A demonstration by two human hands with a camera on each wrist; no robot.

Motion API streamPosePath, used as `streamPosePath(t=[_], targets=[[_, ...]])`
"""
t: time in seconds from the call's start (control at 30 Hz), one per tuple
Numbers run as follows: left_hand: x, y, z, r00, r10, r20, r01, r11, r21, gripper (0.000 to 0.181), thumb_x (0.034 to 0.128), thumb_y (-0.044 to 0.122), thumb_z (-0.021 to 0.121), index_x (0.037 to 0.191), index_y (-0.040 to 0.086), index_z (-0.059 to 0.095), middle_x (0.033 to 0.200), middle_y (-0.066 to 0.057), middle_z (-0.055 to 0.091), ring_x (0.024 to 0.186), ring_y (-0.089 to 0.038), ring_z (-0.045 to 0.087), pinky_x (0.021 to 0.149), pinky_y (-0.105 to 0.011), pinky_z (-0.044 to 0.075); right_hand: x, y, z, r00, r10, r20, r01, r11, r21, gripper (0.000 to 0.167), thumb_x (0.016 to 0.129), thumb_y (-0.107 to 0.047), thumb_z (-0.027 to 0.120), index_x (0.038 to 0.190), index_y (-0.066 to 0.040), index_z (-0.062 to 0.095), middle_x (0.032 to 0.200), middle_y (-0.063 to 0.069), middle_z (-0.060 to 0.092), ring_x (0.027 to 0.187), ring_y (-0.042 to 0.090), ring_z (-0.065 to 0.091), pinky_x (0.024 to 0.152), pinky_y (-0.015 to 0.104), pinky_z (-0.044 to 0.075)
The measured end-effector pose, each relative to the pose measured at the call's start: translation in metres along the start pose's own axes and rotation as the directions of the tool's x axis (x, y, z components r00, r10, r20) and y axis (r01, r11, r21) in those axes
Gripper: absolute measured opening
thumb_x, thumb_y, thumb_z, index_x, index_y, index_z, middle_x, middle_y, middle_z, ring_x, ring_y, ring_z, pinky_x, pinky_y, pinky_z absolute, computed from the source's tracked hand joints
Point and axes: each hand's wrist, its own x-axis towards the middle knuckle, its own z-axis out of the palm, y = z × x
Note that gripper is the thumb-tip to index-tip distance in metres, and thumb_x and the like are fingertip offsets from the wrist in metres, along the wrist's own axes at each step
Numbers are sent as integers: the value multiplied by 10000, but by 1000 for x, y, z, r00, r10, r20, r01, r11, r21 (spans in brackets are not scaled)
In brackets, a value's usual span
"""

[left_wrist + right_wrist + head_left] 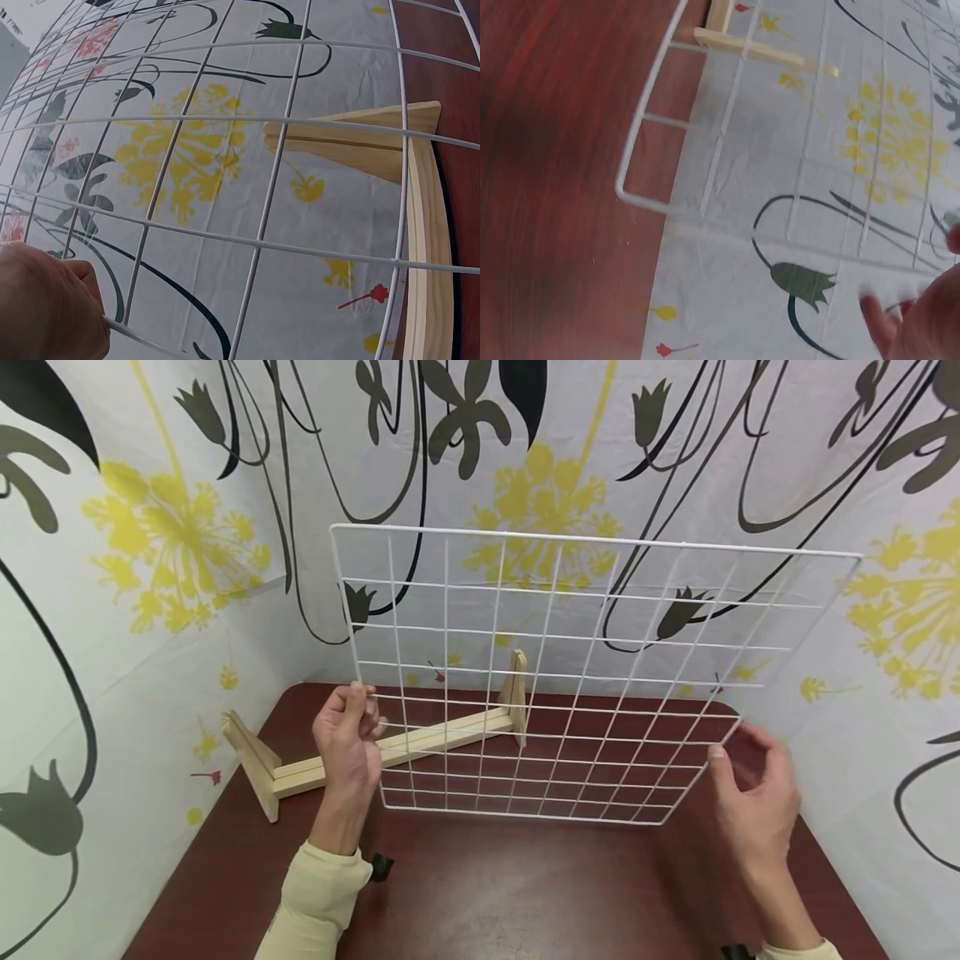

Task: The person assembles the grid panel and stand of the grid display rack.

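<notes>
A white wire grid panel (532, 672) is leaning toward the far side above the near-centre of the surface (510, 893), in front of a pale wooden stand (429, 743); whether its lower edge is touching the surface I cannot tell. The stand is lying farther back and to the left, its beam joining two tapered end pieces, and its broad feet are probably what is steadying it. The left hand (347, 735) is gripping the panel's left edge wire, thumb and curled fingers closing round it, seemingly to control its tilt. The right hand (757, 802) is standing half open beside the right edge, thumb and fingers parted, probably to guide or balance that side; whether it is touching the wire I cannot tell.
</notes>
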Motion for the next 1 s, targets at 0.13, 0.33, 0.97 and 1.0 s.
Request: streamPosePath(t=[0.13, 0.33, 0.97, 1.0], targets=[[1, -1, 3, 1000, 7, 2, -7, 1000, 5, 233, 1054, 94, 645, 829, 38, 661, 635, -1, 494, 569, -125, 228, 550, -298, 128, -7, -25, 13, 969, -170, -178, 180, 983, 39, 518, 890, -157, 752, 1346, 47, 617, 1386, -34, 554, 1310, 171, 543, 1014, 132, 517], [2, -1, 4, 1000, 11, 2, -11, 1000, 18, 253, 1054, 104, 649, 805, 63, 652, 659, 10, 547, 552, -93, 265, 537, -275, 165, -17, -52, 44, 806, -405, -431, 503, 854, 138, 570, 822, -268, 830, 1104, 176, 609, 1250, 268, 587, 1200, 378, 590, 964, 215, 578], [2, -4, 6, 1000, 20, -2, -20, 1000, 14, 251, 1048, 89, 655, 797, 68, 661, 662, 6, 581, 545, -113, 237, 536, -262, 177, -35, -105, 103, 690, -701, -180, 721, 686, 94, 455, 942, -278, 812, 1247, 39, 695, 1417, 321, 553, 1204, 482, 666, 1128, 388, 546], [2, -4, 6, 1000, 22, -4, -22, 1000, 19, 249, 1049, 89, 652, 802, 68, 666, 657, 7, 577, 545, -114, 235, 535, -263, 175, -36, -106, 106, 694, -701, -165, 718, 690, 90, 441, 950, -273, 802, 1246, 38, 702, 1426, 320, 553, 1232, 471, 660, 1129, 370, 544]])
